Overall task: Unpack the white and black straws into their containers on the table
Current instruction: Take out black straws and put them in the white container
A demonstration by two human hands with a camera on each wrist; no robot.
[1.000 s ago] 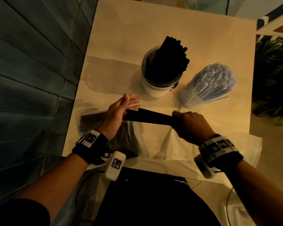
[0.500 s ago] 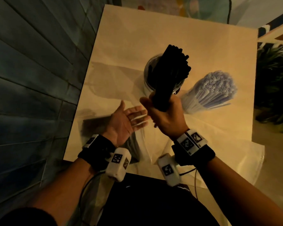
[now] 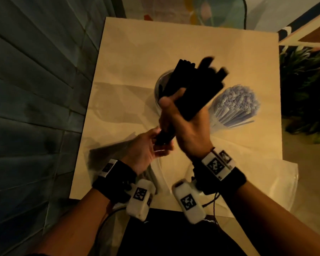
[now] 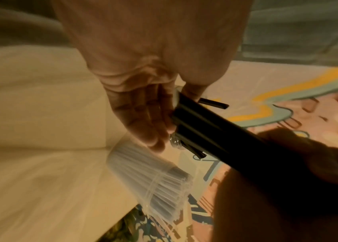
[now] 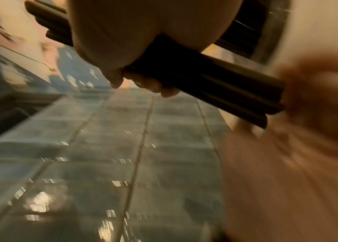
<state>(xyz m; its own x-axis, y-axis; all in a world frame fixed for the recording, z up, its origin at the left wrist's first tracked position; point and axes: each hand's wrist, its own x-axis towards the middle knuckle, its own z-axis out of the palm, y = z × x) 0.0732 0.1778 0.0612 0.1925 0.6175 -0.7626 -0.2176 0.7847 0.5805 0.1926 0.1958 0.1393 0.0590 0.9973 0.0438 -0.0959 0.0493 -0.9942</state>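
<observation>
My right hand (image 3: 185,124) grips a bundle of black straws (image 3: 198,97) and holds it tilted, top end away from me, over the white cup (image 3: 157,85) that has more black straws standing in it. Straight fingers of my left hand (image 3: 148,150) touch the bundle's lower ends; in the left wrist view the left hand (image 4: 143,117) lies flat against the straw ends (image 4: 186,121). White straws (image 3: 236,102) stand fanned in a clear container right of the cup. In the right wrist view my right hand (image 5: 143,41) wraps the black bundle (image 5: 205,78).
Crumpled clear plastic bags (image 3: 266,178) lie along the near edge of the beige table (image 3: 174,43). A dark flat packet (image 3: 107,154) lies near the left edge. A grey tiled wall (image 3: 35,108) runs on the left; a plant (image 3: 307,89) stands to the right.
My right hand has swung the black bundle from lying level to tilted upright over the cup. My left hand let it go, opened, then came up against its lower ends.
</observation>
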